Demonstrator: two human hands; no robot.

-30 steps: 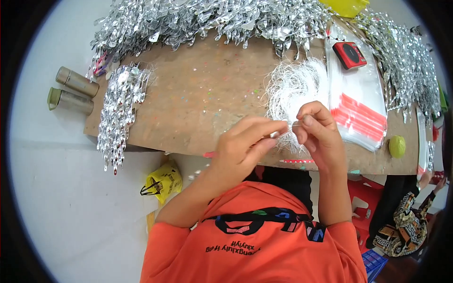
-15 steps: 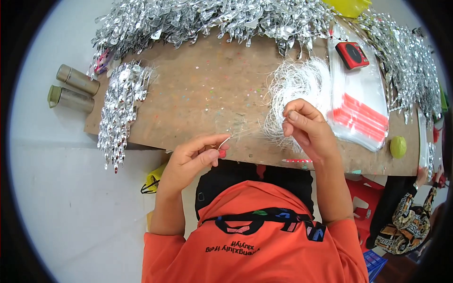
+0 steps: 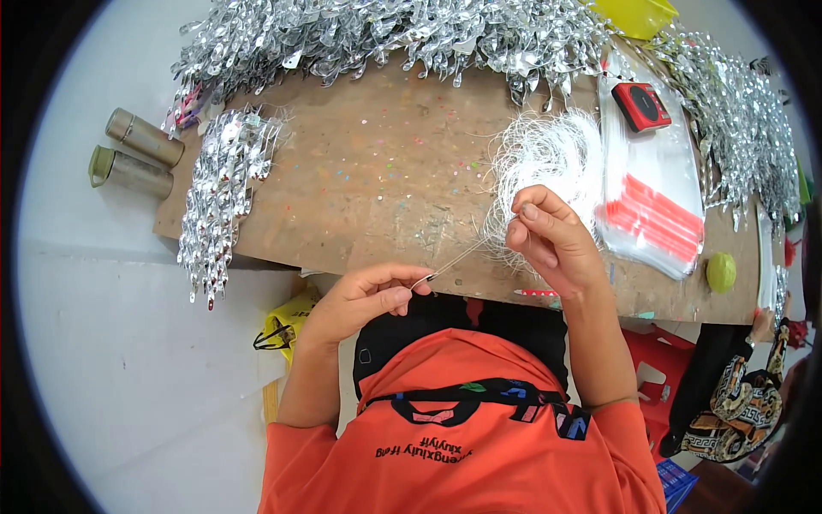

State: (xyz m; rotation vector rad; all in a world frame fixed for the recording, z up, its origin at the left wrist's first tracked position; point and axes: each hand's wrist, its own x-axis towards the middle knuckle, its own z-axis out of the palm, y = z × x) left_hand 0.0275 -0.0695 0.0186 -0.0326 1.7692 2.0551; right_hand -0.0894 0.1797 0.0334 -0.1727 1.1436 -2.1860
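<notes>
My left hand (image 3: 370, 298) is closed over the table's near edge, with a thin white string (image 3: 463, 254) pinched between thumb and fingers. A tiny dark spot shows by its fingertips, too small to name. From there the string runs taut up to the right, toward my right hand (image 3: 556, 238), whose thumb and forefinger are pinched together on its other end. Behind my right hand lies a loose heap of white strings (image 3: 548, 150).
Silver sequin strands (image 3: 224, 193) hang over the left edge, and more silver strands (image 3: 385, 38) line the back. Plastic bags (image 3: 655, 214) with red bands, a red round-faced device (image 3: 641, 106) and a yellow-green lump (image 3: 721, 271) lie right. Two flasks (image 3: 128, 171) stand left.
My left hand has moved a little right and down. The string between my hands is now straighter, and the red bit by the left fingers no longer shows. My right hand has barely moved.
</notes>
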